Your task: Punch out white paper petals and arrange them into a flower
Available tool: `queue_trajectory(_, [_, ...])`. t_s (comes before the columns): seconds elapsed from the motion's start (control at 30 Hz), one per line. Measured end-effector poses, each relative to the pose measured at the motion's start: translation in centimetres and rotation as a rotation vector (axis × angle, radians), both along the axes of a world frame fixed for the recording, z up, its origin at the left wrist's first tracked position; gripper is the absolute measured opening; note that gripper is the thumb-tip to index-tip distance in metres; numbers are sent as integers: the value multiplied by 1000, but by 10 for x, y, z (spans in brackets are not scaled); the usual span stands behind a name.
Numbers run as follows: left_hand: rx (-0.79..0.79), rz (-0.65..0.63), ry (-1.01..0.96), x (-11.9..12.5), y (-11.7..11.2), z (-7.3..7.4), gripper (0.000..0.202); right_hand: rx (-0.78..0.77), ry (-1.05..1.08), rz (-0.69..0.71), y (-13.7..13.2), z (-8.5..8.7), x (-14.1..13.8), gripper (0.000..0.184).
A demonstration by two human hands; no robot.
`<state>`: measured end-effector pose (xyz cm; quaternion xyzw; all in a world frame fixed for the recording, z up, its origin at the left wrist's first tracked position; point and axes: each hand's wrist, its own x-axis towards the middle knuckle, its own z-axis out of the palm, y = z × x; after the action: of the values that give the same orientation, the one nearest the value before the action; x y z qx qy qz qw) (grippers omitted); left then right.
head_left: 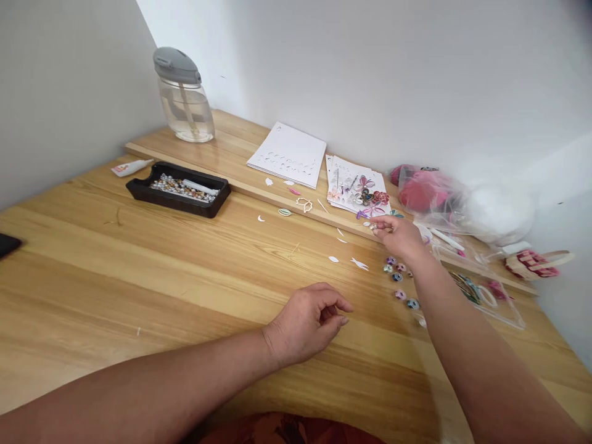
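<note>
My left hand [308,320] hovers or rests above the wooden table with its fingers loosely curled. A gap shows between thumb and forefinger, and nothing is in it. My right hand [398,237] reaches to the raised ledge, thumb and forefinger close together at a small whitish piece [372,227] too small to name. Just beyond those fingertips lie a purple piece [361,214] and several wire-outlined flowers [365,182] on white paper sheets [345,166]. Several small spools [396,277] of coloured thread or wire sit below my right wrist. White paper cutouts [359,264] lie between the hands.
A black tray [210,208] of beads stands left, beside a glue tube [132,167]. Behind it is a water bottle [187,111]. More white paper [291,151] lies on the ledge. Bagged pink yarn [423,190] and a small basket [531,264] stand at right; a dark phone-like object [8,245] lies far left.
</note>
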<state>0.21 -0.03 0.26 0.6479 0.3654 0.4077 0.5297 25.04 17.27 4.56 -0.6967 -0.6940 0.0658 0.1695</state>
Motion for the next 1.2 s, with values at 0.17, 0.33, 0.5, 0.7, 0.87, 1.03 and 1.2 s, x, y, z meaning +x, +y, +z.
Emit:
queue_trajectory(0.17, [9,-1,6,0,1,0,21,0,-77,51,-5,3,-3,40])
queue_trajectory(0.33, [12,1,4,0,1,-1,20,-12,-155,115,-6,5,-8,37])
queue_trajectory(0.5, [10,-5,1,-1,1,0,20,3,-146,123,-8,4,-7,36])
queue_trajectory(0.7, [16,0,2,-1,0,0,21,0,-1,58,-11,3,-4,38])
queue_trajectory(0.87, [6,0,-5,-1,0,0,21,6,22,28,-11,3,-5,30])
queue_trajectory(1.03, [10,0,-6,-1,0,-1,21,23,81,-4,-17,2,-2,24])
queue_trajectory(1.2, [5,2,-13,0,0,-2,20,-2,285,1,-30,-1,3,27])
